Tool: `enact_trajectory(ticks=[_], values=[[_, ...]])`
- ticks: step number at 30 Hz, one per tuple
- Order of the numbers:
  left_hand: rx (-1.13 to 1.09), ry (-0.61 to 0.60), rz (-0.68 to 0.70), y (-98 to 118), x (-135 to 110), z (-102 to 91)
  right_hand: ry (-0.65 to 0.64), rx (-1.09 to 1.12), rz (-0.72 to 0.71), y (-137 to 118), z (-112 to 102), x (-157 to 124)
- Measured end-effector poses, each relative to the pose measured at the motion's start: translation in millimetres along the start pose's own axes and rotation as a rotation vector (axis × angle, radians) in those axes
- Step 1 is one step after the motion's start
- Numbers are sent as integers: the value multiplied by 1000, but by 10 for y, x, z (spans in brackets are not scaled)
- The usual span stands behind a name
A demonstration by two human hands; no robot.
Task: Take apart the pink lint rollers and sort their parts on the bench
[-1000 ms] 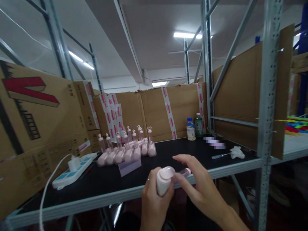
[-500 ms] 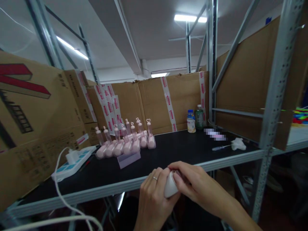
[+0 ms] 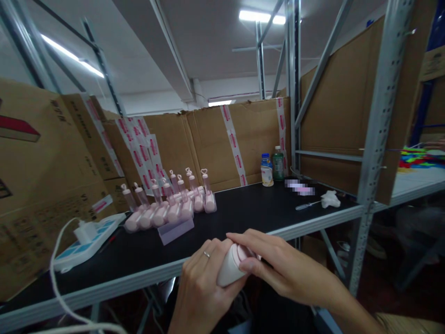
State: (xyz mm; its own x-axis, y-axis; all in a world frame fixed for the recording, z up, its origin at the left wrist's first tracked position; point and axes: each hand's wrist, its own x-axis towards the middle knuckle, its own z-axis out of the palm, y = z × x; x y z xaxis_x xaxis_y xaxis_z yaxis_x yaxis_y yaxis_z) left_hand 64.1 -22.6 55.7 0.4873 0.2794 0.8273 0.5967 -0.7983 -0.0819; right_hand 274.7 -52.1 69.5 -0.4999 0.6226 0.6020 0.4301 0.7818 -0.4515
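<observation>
My left hand [image 3: 203,280], with a ring on one finger, is wrapped round a smooth white rounded object [image 3: 228,268] in front of the shelf edge. A pink part shows at the object's right end. My right hand [image 3: 280,264] has its thumb and fingers closed about that pink end; the fingers hide much of it. Beyond my hands, on the black shelf top, several pink devices [image 3: 174,211] lie in a cluster, each with a clear tube and a heart-shaped loop pointing up. A folded lilac card [image 3: 176,231] stands in front of them.
A white power strip [image 3: 90,241] with a plugged-in cable lies at the left. Bottles, one blue-capped [image 3: 266,171] and one green [image 3: 278,164], stand at the back. A screwdriver [image 3: 306,205] and crumpled tissue [image 3: 330,199] lie right. Cardboard walls [image 3: 208,139] and a metal post [image 3: 378,139] enclose the shelf.
The view has turned a little to the right, so the shelf things sit further left. My right hand has shifted on the object, and its pink end now shows between the fingers.
</observation>
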Motion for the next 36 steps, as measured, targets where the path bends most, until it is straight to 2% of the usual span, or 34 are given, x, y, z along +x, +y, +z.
enact_trajectory(ticks=[5,9,13,16,18,21,26,31,36], values=[[48,39,66,-8,68,35,45,-288,-27,14,94,41],[74,8,63,-31,111,72,105,-443,-71,43,150,82],[68,-14,16,-83,85,146,96,-490,-59,69,126,116],[-21,-45,-82,-212,134,267,47,-477,-30,165,33,271],[-122,-70,-185,-369,263,386,-9,-484,-13,315,-84,494],[-261,-106,-356,-698,581,620,-141,-522,-43,664,-323,970],[-367,-107,-403,-1247,1032,1107,-275,-537,-45,1287,-631,1685],[-364,-77,-469,-1507,1078,1536,-320,-514,5,1736,-620,1974],[-349,-32,-530,-1619,1006,1765,-352,-424,73,2074,-542,2056]])
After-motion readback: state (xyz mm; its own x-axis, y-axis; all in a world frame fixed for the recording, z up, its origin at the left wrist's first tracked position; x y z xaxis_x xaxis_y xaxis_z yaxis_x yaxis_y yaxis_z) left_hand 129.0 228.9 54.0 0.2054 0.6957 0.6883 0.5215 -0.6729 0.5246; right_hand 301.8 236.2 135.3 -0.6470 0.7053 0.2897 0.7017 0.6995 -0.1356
